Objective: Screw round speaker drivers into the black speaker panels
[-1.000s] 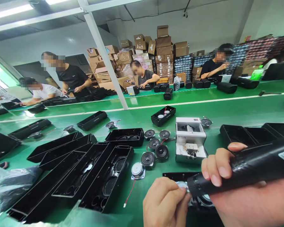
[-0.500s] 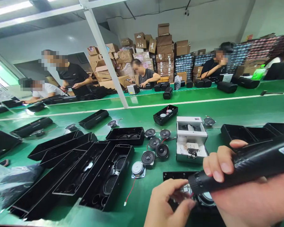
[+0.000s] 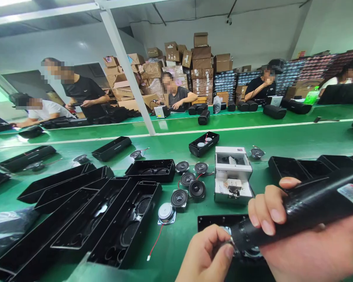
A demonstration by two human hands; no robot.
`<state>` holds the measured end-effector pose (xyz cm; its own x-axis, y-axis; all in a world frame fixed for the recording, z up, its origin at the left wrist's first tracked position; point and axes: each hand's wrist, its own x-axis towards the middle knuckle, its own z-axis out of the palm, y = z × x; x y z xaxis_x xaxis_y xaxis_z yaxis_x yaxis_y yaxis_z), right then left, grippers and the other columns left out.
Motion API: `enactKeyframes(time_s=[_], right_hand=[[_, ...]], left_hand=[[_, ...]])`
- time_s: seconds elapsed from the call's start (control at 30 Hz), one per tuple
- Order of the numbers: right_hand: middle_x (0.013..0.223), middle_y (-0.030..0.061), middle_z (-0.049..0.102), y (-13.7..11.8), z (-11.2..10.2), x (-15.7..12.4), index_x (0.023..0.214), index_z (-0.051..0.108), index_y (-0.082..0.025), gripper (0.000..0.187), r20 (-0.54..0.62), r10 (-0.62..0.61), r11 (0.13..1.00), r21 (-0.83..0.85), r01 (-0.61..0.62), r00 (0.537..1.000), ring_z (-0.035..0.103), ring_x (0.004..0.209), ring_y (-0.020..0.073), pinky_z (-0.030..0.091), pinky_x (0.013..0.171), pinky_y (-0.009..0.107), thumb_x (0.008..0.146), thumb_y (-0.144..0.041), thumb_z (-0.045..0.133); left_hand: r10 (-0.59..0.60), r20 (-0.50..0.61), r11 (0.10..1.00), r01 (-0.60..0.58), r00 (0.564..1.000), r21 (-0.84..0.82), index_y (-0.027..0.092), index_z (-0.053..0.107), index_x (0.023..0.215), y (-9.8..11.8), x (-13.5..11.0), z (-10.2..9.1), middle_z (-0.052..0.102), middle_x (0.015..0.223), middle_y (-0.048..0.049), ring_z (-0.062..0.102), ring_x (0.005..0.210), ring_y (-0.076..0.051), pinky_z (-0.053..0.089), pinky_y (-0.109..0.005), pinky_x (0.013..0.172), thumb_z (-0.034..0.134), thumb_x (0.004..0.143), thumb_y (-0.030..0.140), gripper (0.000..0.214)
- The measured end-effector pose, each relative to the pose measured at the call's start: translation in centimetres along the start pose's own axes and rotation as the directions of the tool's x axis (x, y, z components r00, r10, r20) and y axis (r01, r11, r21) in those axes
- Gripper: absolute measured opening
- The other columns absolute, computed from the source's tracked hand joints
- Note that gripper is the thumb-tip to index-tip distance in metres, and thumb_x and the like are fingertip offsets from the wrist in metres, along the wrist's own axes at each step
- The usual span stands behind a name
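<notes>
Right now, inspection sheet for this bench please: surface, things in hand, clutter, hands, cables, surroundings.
Surface: green work surface, glossy.
Things in hand: black tool, tip over a black housing mostly hidden by the hands.
Clutter: open black housings at left, loose speakers in the middle, white device beyond the hands, plastic bag at left edge.
Hands: right hand grips the tool; left hand is at its tip, hold unclear.
Cables: red lead from an upturned speaker.
Surroundings: people opposite, white post, stacked cartons.
</notes>
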<state>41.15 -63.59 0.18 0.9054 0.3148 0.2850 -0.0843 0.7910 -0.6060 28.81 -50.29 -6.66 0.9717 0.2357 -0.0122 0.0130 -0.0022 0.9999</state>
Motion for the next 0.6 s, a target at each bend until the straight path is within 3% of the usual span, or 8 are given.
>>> enactKeyframes(time_s=[0.13, 0.3, 0.6], right_hand=[[0.058, -0.0013, 0.057, -0.2, 0.1, 0.0, 0.1, 0.078, -0.029, 0.074, -0.004, -0.012, 0.998, -0.058, 0.012, 1.0, 0.051, 0.046, 0.0162, 0.049, 0.046, 0.028, 0.084, -0.099, 0.061], [0.059, -0.0025, 0.052, -0.3, 0.7, -0.3, 0.101, 0.077, -0.029, 0.07, -0.106, -0.009, 1.0, 0.0, 0.009, 0.994, 0.046, 0.044, 0.015, 0.044, 0.043, 0.028, 0.085, -0.096, 0.063], [0.058, -0.0007, 0.054, -0.5, 0.4, -0.7, 0.101, 0.079, -0.03, 0.07, -0.015, -0.003, 1.0, 0.012, 0.003, 1.0, 0.047, 0.045, 0.0177, 0.04, 0.045, 0.03, 0.089, -0.095, 0.058]], left_hand=[[-0.056, 0.013, 0.998, 0.056, 0.998, -0.029, 0.019, 0.06, 0.091, -0.1, -0.4, 0.4, 0.052, 0.067, 0.0037, 0.045, 0.063, -0.011, 0.037, -0.025, 0.064, 0.067, 0.098, 0.079, 0.06], [-0.106, 0.069, 0.988, 0.113, 0.992, -0.103, 0.019, 0.062, 0.097, -0.6, -0.7, 0.4, 0.062, 0.069, 0.0012, 0.049, 0.056, -0.009, 0.037, -0.021, 0.056, 0.073, 0.093, 0.079, 0.061], [-0.12, 0.045, 0.982, 0.126, 0.992, -0.142, 0.018, 0.064, 0.092, -0.5, -1.1, 0.2, 0.073, 0.075, -0.0048, 0.057, 0.057, -0.01, 0.044, -0.021, 0.056, 0.08, 0.092, 0.072, 0.056]])
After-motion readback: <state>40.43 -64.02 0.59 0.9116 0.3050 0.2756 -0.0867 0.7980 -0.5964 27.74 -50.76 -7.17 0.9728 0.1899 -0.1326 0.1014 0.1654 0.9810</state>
